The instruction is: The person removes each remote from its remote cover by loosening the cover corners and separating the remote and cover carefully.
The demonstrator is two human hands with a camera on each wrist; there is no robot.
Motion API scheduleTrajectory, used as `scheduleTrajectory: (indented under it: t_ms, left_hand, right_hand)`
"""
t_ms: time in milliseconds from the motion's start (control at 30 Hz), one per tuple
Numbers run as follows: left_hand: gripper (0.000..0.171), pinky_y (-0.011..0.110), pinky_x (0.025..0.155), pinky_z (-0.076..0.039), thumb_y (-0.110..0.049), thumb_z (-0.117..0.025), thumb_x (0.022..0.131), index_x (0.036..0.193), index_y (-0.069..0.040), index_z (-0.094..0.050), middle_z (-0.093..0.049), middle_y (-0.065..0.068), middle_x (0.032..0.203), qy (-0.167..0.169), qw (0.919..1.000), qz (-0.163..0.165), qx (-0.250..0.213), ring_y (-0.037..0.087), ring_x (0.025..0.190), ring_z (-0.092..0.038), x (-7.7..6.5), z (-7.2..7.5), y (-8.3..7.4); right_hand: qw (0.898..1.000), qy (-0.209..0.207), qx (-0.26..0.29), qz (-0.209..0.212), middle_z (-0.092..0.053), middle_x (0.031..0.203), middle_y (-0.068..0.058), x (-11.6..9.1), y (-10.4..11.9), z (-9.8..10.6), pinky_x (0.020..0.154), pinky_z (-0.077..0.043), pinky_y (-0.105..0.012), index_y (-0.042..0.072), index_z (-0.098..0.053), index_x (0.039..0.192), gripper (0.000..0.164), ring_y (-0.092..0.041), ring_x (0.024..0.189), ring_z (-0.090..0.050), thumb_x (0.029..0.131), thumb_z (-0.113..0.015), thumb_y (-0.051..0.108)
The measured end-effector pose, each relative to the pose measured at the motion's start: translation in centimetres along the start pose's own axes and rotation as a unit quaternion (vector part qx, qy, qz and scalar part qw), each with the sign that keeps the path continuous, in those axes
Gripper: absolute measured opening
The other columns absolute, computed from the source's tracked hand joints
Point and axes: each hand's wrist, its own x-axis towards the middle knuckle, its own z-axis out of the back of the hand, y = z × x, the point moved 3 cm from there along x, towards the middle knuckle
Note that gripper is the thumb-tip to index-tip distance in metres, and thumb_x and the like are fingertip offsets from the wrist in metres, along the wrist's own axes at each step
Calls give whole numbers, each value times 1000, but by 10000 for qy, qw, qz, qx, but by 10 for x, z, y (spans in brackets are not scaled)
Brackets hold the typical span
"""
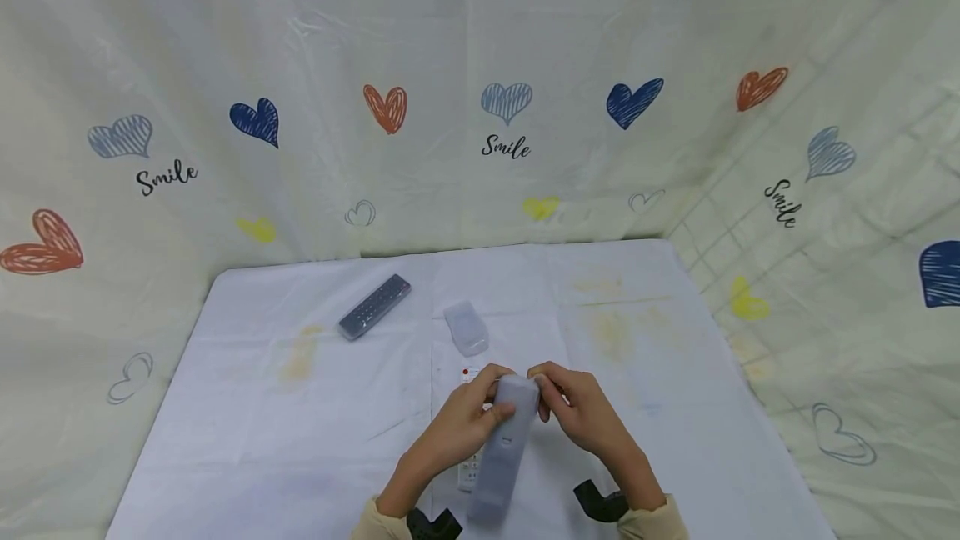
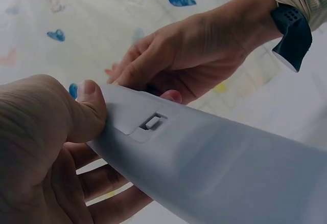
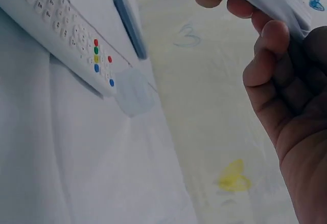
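Observation:
A long pale grey-white remote control (image 1: 501, 461) is held above the table, its back with a small latch (image 2: 153, 122) facing up. My left hand (image 1: 463, 422) grips its far end, the thumb on the back and the fingers underneath. At the same end, my right hand (image 1: 581, 407) pinches the corner with bent fingers; in the right wrist view a thin, whitish folded edge (image 3: 286, 4) shows between them. Partly hidden beneath lies a white remote (image 3: 66, 29) with number keys and coloured buttons, face up on the table.
Toward the back left of the white-covered table (image 1: 247, 440) lies a dark grey remote (image 1: 374, 307). A small translucent pale piece (image 1: 467, 328), perhaps plastic, lies just beyond my hands. A curtain with printed hearts (image 1: 450, 23) hangs behind the table and along its right side.

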Motion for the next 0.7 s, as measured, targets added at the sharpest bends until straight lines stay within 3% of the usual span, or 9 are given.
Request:
scheduleTrajectory:
  t_ms: [133,367,567,700]
  left_hand:
    - [32,26,80,-60,-26,-55,107,138,-26,-48,-74,8,126,255,9989,-34,-398,11,106,-72,-1,0,-1]
    - [32,28,83,-60,-31,-49,107,138,-22,-45,-72,12,124,741,9942,-196,-757,8,104,-70,-3,0,-4]
    - [40,28,85,-59,-41,-45,104,135,-16,-39,-72,15,121,923,9908,-420,-891,6,100,-69,-3,-2,-3]
    - [46,27,83,-57,-44,-44,102,132,-12,-31,-72,21,114,981,9876,-605,-1066,4,93,-67,-3,-3,1]
  right_hand:
    - [9959,258,853,-128,-59,66,-3,-1,-3,-2,52,-48,-23,13,-67,111,30,-9,55,-56,106,-46,-9]
    - [9785,503,1980,-282,-57,79,-12,-5,-4,-6,49,-48,-29,3,-63,109,28,-20,55,-51,108,-37,-9]
    - [9632,446,2611,-461,-58,87,10,-8,-4,-13,48,-41,-30,-6,-60,107,25,-21,59,-43,110,-35,-4]
    - [9466,593,3135,-476,-57,91,13,-8,-4,-17,50,-33,-37,-7,-58,107,26,-22,61,-37,112,-33,-1]
